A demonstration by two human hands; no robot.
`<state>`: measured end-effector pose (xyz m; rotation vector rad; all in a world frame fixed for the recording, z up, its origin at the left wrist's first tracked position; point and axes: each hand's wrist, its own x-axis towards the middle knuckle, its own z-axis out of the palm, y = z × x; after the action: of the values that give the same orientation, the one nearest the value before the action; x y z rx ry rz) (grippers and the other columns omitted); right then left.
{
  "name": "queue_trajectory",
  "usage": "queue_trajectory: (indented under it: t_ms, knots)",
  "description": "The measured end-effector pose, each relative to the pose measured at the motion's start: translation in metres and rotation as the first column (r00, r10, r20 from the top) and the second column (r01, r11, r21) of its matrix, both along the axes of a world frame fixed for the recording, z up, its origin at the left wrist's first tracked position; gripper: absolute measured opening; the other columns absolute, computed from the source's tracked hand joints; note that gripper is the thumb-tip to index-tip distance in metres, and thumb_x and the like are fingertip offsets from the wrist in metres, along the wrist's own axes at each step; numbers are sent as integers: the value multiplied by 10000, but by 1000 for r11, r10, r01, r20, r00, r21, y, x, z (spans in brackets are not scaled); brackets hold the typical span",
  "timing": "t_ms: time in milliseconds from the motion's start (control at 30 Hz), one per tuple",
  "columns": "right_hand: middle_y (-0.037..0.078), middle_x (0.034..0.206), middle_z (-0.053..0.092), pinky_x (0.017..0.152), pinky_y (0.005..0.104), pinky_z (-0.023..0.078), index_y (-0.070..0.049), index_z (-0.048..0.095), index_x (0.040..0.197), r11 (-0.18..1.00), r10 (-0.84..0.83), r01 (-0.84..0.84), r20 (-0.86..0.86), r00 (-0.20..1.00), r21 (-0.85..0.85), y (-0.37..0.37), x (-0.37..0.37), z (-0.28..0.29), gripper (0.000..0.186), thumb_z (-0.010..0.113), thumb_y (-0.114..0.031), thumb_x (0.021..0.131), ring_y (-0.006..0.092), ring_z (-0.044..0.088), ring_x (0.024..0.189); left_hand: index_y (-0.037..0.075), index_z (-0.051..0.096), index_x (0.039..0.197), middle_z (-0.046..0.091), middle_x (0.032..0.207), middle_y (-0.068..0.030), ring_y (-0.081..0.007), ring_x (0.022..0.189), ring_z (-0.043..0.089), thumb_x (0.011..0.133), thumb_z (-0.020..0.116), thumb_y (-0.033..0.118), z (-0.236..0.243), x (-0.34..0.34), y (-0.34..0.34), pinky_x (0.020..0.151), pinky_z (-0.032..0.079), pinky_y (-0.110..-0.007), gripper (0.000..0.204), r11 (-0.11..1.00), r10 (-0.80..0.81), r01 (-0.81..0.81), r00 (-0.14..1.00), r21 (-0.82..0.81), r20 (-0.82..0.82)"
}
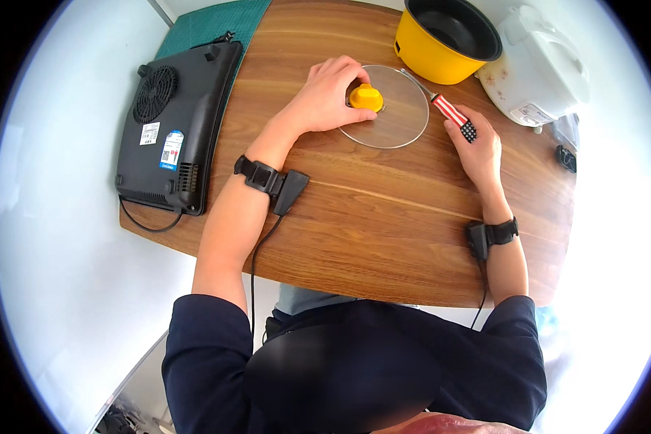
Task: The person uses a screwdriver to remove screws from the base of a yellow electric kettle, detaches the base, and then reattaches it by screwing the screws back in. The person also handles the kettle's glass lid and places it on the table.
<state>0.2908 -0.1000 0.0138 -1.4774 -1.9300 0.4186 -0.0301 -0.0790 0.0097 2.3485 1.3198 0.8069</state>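
A round glass lid [401,130] with a thin metal rim stands near the middle of the wooden table. Its yellow knob [367,98] is at the lid's left part, and my left hand [330,98] has thumb and fingers closed around it. My right hand [477,148] grips a screwdriver [450,110] by its handle, which is striped red and white with a dark, starred end. The metal shaft points up and left, past the lid's right rim. Whether its tip touches the lid, I cannot tell.
A black induction cooker [173,130] lies underside up at the left, its cord near the table edge, partly on a green mat [195,29]. Far right are a yellow pot [434,58] with a dark inside and a white rice cooker [535,72]. A small black object [566,159] sits beside it.
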Motion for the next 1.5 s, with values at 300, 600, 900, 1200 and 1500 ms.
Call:
queue_trajectory:
  t_ms: [300, 600, 900, 1200, 1500]
  knots:
    - [94, 1028, 649, 866, 420, 514, -111, 711, 1184, 988, -45, 13, 213, 976, 153, 0, 5, -4, 341, 769, -245, 876, 308, 637, 978, 146, 613, 1081, 587, 1170, -35, -275, 1186, 542, 752, 885, 355, -5, -1, 2, 1089, 347, -441, 475, 999, 10, -11, 1000, 39, 9]
    - [97, 1065, 638, 940, 421, 488, -109, 712, 1208, 990, -6, -25, 214, 977, 138, -4, -1, 8, 387, 783, -239, 850, 316, 605, 1039, 121, 624, 1091, 602, 1142, -39, -270, 1141, 559, 786, 858, 402, -10, -10, 5, 1072, 364, -425, 476, 998, 2, -8, 995, 61, 102]
    - [79, 950, 679, 789, 396, 539, -75, 754, 1033, 872, 463, -489, 280, 841, 29, 19, -68, 60, 175, 723, -113, 865, 303, 662, 901, 85, 626, 1107, 620, 1121, -71, -262, 1091, 576, 831, 816, 353, -3, -5, 7, 1025, 411, -395, 429, 998, 18, -10, 991, -63, 131]
    - [73, 915, 648, 778, 404, 541, -65, 744, 964, 834, 546, -549, 216, 809, -49, 39, -81, 31, 111, 711, -128, 878, 295, 653, 900, 61, 625, 1125, 624, 1160, -108, -297, 1125, 583, 819, 826, 293, -2, -5, 6, 1004, 470, -402, 434, 997, 53, -44, 985, -57, 167]
    - [122, 945, 615, 761, 413, 532, -26, 617, 918, 814, 529, -557, 187, 828, 163, 39, -83, 3, 100, 695, -82, 890, 337, 631, 888, 48, 577, 1196, 586, 1300, -87, -251, 1188, 599, 800, 850, 143, 0, -4, 7, 1000, 499, -365, 490, 997, 13, 15, 927, -72, 374]
